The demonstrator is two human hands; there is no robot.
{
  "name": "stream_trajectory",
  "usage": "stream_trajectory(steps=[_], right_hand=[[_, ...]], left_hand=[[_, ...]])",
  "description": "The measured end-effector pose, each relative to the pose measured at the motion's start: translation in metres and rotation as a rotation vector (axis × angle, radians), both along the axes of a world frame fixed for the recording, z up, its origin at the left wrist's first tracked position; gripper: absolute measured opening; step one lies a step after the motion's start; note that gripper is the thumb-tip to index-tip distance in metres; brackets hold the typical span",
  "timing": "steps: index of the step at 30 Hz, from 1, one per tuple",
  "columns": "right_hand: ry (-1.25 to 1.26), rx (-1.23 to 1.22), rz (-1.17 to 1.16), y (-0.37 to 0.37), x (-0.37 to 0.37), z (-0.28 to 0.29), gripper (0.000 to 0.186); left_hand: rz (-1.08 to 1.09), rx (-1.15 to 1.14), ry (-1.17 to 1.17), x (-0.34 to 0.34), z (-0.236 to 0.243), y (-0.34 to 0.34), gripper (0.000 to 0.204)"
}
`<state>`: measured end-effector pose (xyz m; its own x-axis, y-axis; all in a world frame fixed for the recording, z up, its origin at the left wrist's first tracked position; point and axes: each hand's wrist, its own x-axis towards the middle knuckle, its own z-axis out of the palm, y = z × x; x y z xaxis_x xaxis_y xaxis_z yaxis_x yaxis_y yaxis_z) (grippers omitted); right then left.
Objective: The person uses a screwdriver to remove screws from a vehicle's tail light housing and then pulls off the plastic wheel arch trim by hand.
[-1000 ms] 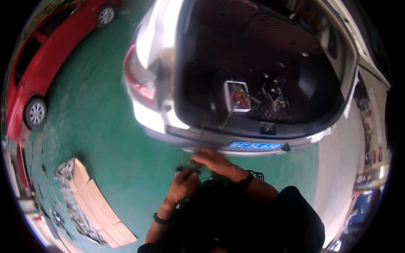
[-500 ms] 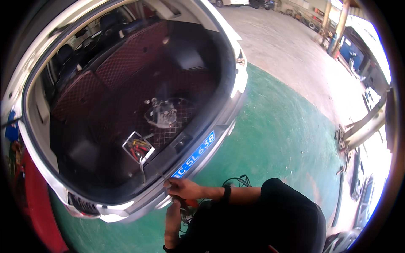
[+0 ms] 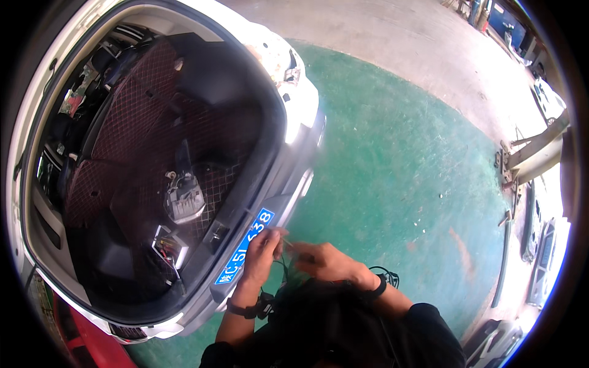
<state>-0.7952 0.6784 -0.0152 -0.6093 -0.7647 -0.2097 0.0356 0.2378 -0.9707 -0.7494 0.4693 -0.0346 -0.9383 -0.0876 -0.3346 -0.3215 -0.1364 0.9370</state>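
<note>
head view: by the left hand (image 3: 261,257), a thin piece (image 3: 288,242) (blurred) slants down-right.

Daylight blazing at the right edge, burning out detail! The car (image 3: 270,58) glares white at its corner, the trunk (image 3: 224,76) sits in deep shade, right hand (image 3: 328,260) slightly blurred, fisheye bending lines toward black corners.

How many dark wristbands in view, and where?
2. One narrow dark wristband is worn just behind the bare left hand; a second narrow dark wristband just behind the bare right hand. Black sleeves could hide more.
</note>
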Motion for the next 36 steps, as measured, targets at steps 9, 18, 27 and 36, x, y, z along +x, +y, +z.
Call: stream_trajectory(steps=[9, 18, 27, 36], right_hand=[[-0.435, -0.205, -0.488, 0.078, -0.117, -0.029, 0.037], [-0.511, -0.141, -0.617, 0.051, -0.282, -0.032, 0.037], [-0.661, -0.149, -0.539, 0.033, -0.369, -0.048, 0.039], [-0.912, -0.203, -0.45, 0.04, -0.413, -0.057, 0.036]], left_hand=[[-0.083, 0.155, 0.009, -0.212, -0.02, 0.039, 0.031], [0.08, 0.254, -0.008, -0.396, -0.057, 0.016, 0.023], [0.231, 0.158, -0.001, -0.454, -0.073, -0.014, 0.023], [0.395, 0.16, 0.037, -0.462, -0.082, 0.0, 0.027]])
